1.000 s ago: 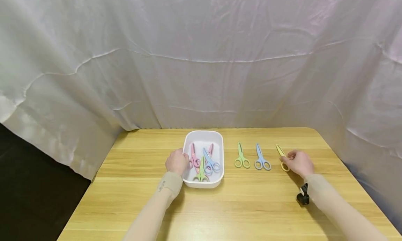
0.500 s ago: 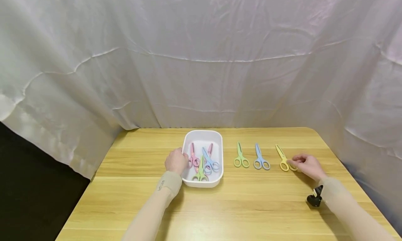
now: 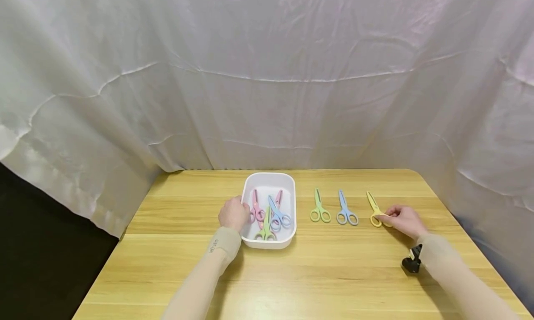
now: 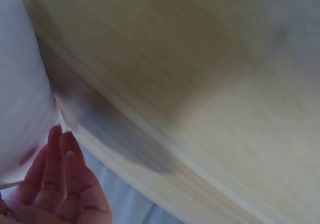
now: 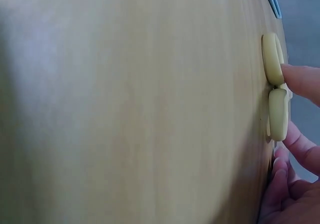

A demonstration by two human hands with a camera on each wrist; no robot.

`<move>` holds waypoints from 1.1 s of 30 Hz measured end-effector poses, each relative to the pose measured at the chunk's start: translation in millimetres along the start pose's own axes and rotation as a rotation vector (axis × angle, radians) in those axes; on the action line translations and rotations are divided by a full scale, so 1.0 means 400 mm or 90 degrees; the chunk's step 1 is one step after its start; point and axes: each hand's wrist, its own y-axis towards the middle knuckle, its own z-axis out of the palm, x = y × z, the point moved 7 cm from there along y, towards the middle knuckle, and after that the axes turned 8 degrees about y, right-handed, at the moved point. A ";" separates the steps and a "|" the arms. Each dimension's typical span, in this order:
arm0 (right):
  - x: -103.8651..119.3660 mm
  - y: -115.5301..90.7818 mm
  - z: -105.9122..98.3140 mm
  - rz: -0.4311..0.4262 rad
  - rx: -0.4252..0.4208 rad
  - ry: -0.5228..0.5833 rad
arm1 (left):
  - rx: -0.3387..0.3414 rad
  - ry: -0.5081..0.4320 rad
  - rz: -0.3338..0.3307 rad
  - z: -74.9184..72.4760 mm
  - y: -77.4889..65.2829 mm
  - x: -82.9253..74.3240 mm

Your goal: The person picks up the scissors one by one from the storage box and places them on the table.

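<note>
My left hand (image 3: 233,214) holds the left side of a white plastic tray (image 3: 268,245); in the left wrist view its fingers (image 4: 75,179) lie along the tray's outer wall. Pink scissors (image 3: 256,206), blue scissors (image 3: 277,213) and green scissors (image 3: 267,225) lie inside, among others partly covered. At the right, my right hand (image 3: 405,220) pinches the handles of yellow scissors (image 3: 373,203) on the table, their blades pointing away. In the right wrist view, its thumb and a finger touch the two yellow loops (image 5: 278,114).
Between tray and right hand, another green pair of scissors (image 3: 319,208) and another blue pair of scissors (image 3: 345,209) lie in a row on the wooden table (image 3: 317,273). A pale curtain (image 3: 267,92) hangs behind the table's far edge.
My right hand moved right along the yellow scissors' handles, which spread apart, then shifted slightly back left; the loops now sit closer together. My left hand and the tray stay nearly still.
</note>
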 end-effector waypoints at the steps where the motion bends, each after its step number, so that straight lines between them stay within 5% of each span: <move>1: 0.001 0.001 0.001 0.000 0.000 -0.002 | 0.002 -0.003 -0.002 0.001 0.000 0.000; 33: 0.007 0.010 0.009 0.020 0.041 -0.002 | 0.000 -0.003 0.001 0.003 0.004 0.003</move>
